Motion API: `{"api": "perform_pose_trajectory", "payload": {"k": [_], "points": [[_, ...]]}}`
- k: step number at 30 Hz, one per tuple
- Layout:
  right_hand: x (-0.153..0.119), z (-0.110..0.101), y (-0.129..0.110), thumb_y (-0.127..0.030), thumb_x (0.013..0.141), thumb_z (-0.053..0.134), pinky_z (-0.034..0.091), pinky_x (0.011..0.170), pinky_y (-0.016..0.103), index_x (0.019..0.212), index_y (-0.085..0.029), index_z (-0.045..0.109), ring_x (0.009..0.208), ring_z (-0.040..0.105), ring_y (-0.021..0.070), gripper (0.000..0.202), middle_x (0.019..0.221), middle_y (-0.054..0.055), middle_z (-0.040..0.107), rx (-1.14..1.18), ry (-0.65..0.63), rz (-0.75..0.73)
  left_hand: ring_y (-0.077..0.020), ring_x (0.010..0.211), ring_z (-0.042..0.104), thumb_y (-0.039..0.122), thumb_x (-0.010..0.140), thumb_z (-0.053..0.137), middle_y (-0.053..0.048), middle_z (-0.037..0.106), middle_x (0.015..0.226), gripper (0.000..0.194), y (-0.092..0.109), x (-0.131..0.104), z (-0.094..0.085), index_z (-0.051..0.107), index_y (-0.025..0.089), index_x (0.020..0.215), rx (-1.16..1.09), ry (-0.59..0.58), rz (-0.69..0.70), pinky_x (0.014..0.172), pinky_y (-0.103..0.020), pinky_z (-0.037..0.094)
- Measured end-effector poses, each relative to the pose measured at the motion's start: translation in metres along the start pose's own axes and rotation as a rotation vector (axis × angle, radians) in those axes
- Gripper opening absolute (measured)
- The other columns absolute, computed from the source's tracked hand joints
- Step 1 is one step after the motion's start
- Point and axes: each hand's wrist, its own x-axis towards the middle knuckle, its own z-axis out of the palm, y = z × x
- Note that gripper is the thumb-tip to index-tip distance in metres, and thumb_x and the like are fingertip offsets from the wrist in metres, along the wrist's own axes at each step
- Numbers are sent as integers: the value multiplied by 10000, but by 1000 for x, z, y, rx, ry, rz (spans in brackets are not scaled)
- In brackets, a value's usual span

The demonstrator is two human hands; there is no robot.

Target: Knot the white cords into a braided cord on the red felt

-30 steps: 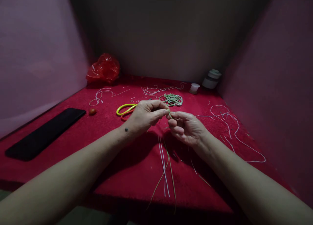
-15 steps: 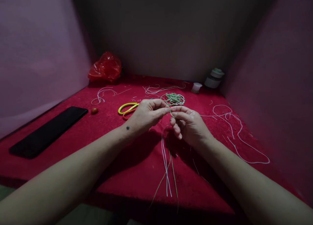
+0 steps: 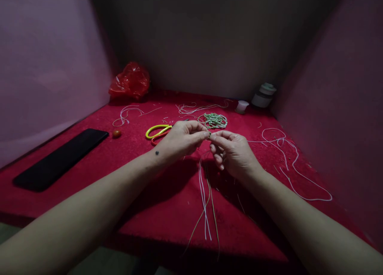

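Note:
Over the middle of the red cloth, my left hand (image 3: 189, 137) pinches a short piece of green cord (image 3: 210, 135) between thumb and fingertips. Facing it, my right hand (image 3: 231, 149) pinches the same cord from the other side, its lower fingers curled. Most of the cord is hidden by the fingertips. Loose white and tan strands (image 3: 204, 199) hang below the hands toward the front edge of the table. Just behind the fingers lies a coiled bundle of green and white braided cord (image 3: 214, 120). Scissors with yellow and red handles (image 3: 157, 132) lie beside my left hand, partly covered by it.
A black phone-like slab (image 3: 61, 159) and a small red-brown round thing (image 3: 116, 134) lie left. At the back are a red plastic bag (image 3: 130, 83), a small white spool (image 3: 241, 107) and a lidded jar (image 3: 264, 95). White thread (image 3: 295, 159) loops at right. Walls enclose the table (image 3: 149, 223).
My fingertips have drawn closer together, so less of the green cord shows between them. The right fingers have shifted slightly upward. The whole view has moved a little.

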Motion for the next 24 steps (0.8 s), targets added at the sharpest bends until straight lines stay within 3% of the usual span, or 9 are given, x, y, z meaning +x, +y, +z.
{"api": "perform_pose_trajectory", "payload": {"k": [5,9,12,16,20,24], "points": [[1,-1,1,-307,746,613,313,245,154,716,-168,541,310,416,44,159,520,-59,530,-8,-10,-11,-33,331,318,247,763,547,63,400,434,122,-2,0,-1,582,136,724,33,-122,-86,329,-173,221],[1,-1,2,-286,754,605,315,242,154,709,-161,537,312,410,41,149,537,-54,533,-5,-11,-21,-27,328,309,232,780,531,67,378,409,165,1,-1,0,550,131,650,76,-95,-88,336,-165,215],[1,-2,2,-289,753,611,321,244,156,742,-160,545,318,423,47,145,541,-51,544,28,-30,-19,-29,338,300,202,787,514,78,370,416,105,3,-1,1,553,131,722,124,-65,-96,346,-163,204],[2,-3,3,-308,741,625,315,248,149,765,-163,546,317,432,46,166,534,-56,548,43,-34,-8,-38,393,317,183,745,561,87,373,462,120,1,1,0,567,128,851,269,15,30,382,-168,215],[2,-3,4,-314,745,613,312,247,149,734,-165,535,309,426,43,169,532,-58,540,23,-31,-11,-62,520,421,228,758,534,34,497,578,114,-8,4,-2,583,126,744,449,25,213,489,-188,318],[2,-3,5,-328,741,620,302,240,151,727,-169,529,298,420,44,184,521,-61,530,-1,-36,-19,-81,575,462,226,787,471,14,552,627,160,-12,4,-2,573,128,712,524,1,249,550,-208,353]]}}
